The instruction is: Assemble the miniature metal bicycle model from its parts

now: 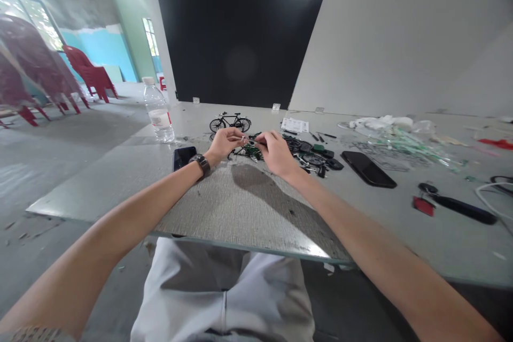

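Observation:
My left hand (226, 144) and my right hand (274, 153) meet above the table, with fingertips almost touching. The left pinches a small silver metal part (243, 141). The right pinches a small dark part (253, 140), and the fingers partly hide both pieces. Just below the hands lies a partly assembled green and black piece (248, 153). A miniature black bicycle model (230, 123) stands beyond them. Loose black model wheels and parts (310, 155) lie to the right of my right hand. A grey textured mat (236, 208) lies under my forearms.
A black phone (184, 157) lies left of my left wrist, and another (367, 169) lies on the right. A water bottle (159, 115), instruction sheet (294, 125), plastic sprue frames (387, 150) and black-handled tool (457, 208) share the table. Red chairs (88, 72) stand at left.

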`<state>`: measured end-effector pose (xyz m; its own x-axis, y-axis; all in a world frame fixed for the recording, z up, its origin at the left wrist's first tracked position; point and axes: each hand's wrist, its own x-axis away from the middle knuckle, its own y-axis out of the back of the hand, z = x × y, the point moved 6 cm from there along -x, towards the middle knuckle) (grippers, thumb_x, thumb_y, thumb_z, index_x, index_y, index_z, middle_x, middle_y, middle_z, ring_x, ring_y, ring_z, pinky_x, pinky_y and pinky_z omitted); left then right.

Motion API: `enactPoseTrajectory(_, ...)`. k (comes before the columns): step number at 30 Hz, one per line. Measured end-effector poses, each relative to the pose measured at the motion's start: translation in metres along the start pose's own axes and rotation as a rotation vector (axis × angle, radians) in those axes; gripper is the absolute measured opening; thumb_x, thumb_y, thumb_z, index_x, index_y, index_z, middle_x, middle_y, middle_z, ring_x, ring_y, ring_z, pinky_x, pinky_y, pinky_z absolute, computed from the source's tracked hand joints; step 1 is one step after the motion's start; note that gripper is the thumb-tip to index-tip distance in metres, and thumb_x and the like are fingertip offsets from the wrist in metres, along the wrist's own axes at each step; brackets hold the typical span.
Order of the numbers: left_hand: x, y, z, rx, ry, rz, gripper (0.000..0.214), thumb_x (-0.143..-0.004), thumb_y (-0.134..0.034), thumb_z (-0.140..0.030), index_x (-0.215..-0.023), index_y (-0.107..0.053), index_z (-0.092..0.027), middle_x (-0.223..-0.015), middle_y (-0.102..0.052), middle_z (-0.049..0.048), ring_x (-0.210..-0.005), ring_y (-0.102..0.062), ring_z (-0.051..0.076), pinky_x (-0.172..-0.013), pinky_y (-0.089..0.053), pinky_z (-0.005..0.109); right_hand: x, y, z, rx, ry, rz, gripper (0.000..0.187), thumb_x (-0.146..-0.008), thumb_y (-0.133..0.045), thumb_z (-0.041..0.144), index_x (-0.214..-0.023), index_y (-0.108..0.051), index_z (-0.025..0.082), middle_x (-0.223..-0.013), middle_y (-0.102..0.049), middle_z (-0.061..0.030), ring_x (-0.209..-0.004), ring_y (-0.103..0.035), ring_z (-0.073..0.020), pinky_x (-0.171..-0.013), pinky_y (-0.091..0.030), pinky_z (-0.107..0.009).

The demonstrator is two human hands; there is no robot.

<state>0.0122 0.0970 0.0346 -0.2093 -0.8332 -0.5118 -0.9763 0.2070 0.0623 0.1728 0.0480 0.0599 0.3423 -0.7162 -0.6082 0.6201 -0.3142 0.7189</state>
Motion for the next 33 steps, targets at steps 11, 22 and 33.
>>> enactPoseTrajectory(11,0.000,-0.002,-0.010,-0.001,-0.036,0.023,0.029,-0.071,-0.085,-0.037,-0.081,-0.069,-0.014,-0.089,-0.075,0.0089,-0.083,-0.071,0.019,-0.080,-0.057,0.037,0.001,0.002,0.004,-0.023,0.024,-0.020,0.015,-0.099,-0.047,0.023,-0.100,-0.061,0.018,-0.103,-0.063,-0.0143,-0.090,-0.062,-0.0260,-0.077,-0.050,-0.039)
enactPoseTrajectory(22,0.003,-0.006,-0.018,-0.038,-0.104,0.021,0.029,-0.074,-0.083,-0.040,-0.082,-0.071,-0.015,-0.084,-0.074,0.0080,-0.080,-0.071,0.020,-0.076,-0.058,0.036,0.000,0.009,0.006,-0.018,-0.006,-0.017,0.025,-0.099,-0.042,0.019,-0.082,-0.060,0.019,-0.074,-0.066,-0.0076,-0.067,-0.059,-0.0210,-0.064,-0.042,-0.035)
enactPoseTrajectory(33,-0.002,0.000,-0.007,0.006,-0.007,-0.054,0.038,-0.065,-0.088,-0.043,-0.077,-0.065,-0.016,-0.078,-0.072,0.0047,-0.080,-0.071,0.020,-0.080,-0.058,0.039,0.003,0.007,0.014,0.230,0.138,-0.011,0.034,-0.103,-0.036,0.025,-0.108,-0.069,0.017,-0.101,-0.062,-0.0162,-0.093,-0.058,-0.0294,-0.075,-0.047,-0.042)
